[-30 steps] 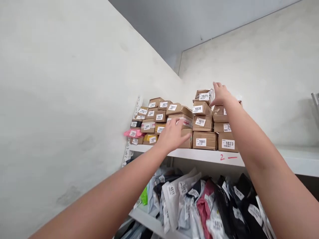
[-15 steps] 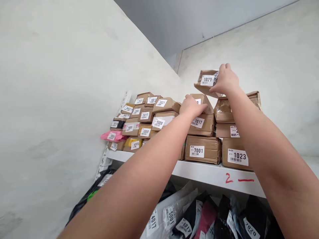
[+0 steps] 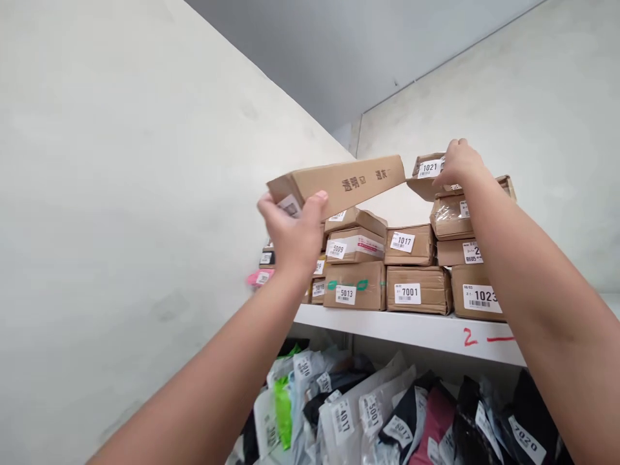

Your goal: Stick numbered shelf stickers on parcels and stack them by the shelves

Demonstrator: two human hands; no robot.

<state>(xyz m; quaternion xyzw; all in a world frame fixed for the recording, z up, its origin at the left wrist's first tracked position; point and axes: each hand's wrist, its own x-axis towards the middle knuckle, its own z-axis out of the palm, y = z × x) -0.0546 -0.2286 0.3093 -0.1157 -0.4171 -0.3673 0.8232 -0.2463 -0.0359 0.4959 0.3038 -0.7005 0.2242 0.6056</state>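
Note:
My left hand (image 3: 293, 232) grips the labelled end of a long cardboard box (image 3: 353, 184) printed with dark characters. The box is tilted, up off the stacks on the white shelf. My right hand (image 3: 460, 165) is closed on a cardboard box labelled 1021 (image 3: 429, 169), which sits raised over the right-hand stack; its underside contact is partly hidden. Under that is a taped cardboard box (image 3: 443, 216). Between the two hands, lower down, a box labelled 1017 (image 3: 409, 242) lies on a box labelled 7001 (image 3: 419, 287).
More boxes, one labelled 5013 (image 3: 361, 290), are stacked along the white shelf (image 3: 411, 326). Labelled plastic mailing bags (image 3: 382, 400) fill the level below. A plain wall (image 3: 121, 161) rises at the left, with another wall behind the shelf.
My left hand has lifted the long box off box 1017 and swung it leftward. Box 1021 stays in my right hand. The view has shifted, showing more bags below.

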